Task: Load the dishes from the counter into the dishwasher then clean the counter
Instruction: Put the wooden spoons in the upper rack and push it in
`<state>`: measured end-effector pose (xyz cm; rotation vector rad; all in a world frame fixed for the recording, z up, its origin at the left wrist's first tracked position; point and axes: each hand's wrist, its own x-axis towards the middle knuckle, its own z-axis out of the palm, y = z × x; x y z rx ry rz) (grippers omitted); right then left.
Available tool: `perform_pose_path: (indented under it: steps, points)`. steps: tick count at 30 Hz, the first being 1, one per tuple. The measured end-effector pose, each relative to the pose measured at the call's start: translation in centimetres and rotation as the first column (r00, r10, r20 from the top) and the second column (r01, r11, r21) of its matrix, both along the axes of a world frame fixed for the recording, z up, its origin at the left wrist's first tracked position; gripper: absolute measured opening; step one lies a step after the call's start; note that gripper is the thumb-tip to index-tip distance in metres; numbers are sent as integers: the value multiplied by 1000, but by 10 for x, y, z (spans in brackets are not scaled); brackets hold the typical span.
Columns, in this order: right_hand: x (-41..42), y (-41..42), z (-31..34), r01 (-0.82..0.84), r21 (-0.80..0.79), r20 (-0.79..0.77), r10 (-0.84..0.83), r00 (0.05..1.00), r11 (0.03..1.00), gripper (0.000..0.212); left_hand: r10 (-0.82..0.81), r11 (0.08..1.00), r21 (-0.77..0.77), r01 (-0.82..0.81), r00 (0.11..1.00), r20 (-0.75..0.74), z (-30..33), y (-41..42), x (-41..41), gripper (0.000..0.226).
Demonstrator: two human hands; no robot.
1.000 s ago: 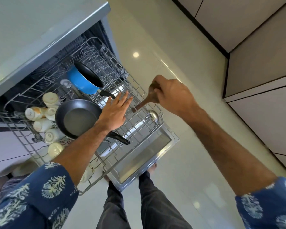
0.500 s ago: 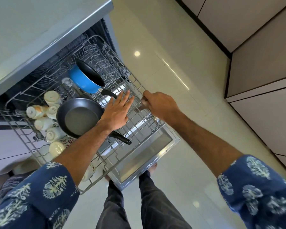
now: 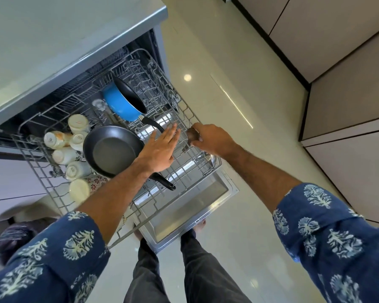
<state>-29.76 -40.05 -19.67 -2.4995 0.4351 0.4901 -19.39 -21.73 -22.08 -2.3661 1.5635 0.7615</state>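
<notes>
Ladle (image 3: pixel 202 153) with a dark wooden handle and a steel bowl, lying low across the front right corner of the pulled-out dishwasher rack (image 3: pixel 53 171); its long axis runs from the handle end, uppermost and nearer the machine, down to the bowl beside the rack's front rim, just above the open door (image 3: pixel 190 213). Right hand (image 3: pixel 210 139) curled round the handle end, fingers and thumb clamped on the wood, wrist bent downward and forearm reaching in from the person's right side. The ladle lies directly under this hand, so the right is the nearer hand and the release point is straight below the grip. Left hand (image 3: pixel 162 149) flat, fingers straight and together, palm down over the rack wires just left of the ladle; whether it touches the wires cannot be told. It lies across the handle of the black frying pan (image 3: pixel 113 149), which sits tilted at the rack's centre. Blue saucepan (image 3: pixel 124 101) stands on edge behind it, and several pale cups (image 3: pixel 74 138) lie along the left row. Judged stage: the ladle is being settled among the tines, and the grip is not yet let go
</notes>
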Motion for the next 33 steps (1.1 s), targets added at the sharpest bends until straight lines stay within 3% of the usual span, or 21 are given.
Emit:
perform_pose_path:
  steps: [4, 9, 13, 16, 25, 33]
  points:
    - [1, 3, 9, 81, 120, -71, -73, 995, 990, 59, 36, 999, 1, -36, 999, -15, 9, 9, -7, 90]
    - [-12, 8, 40, 69, -75, -29, -71, 997, 995, 55, 89, 996, -26, -89, 996, 5, 36, 36, -13, 87]
    - [-22, 34, 74, -59, -221, 95, 82, 992, 973, 53, 116, 991, -71, -110, 989, 91, 69, 73, -20, 86]
    - [-20, 71, 99, -216, -297, 98, 255, 962, 930, 60, 163, 983, -104, -148, 975, 149, 99, 106, -26, 85]
    - [27, 257, 183, -433, -398, 184, 533, 826, 809, 66, 440, 884, -270, -382, 875, 203, 184, 289, -35, 76]
    - [49, 488, 254, -530, -462, 274, 683, 677, 711, 68, 683, 726, -350, -592, 681, 264, 256, 536, -60, 75]
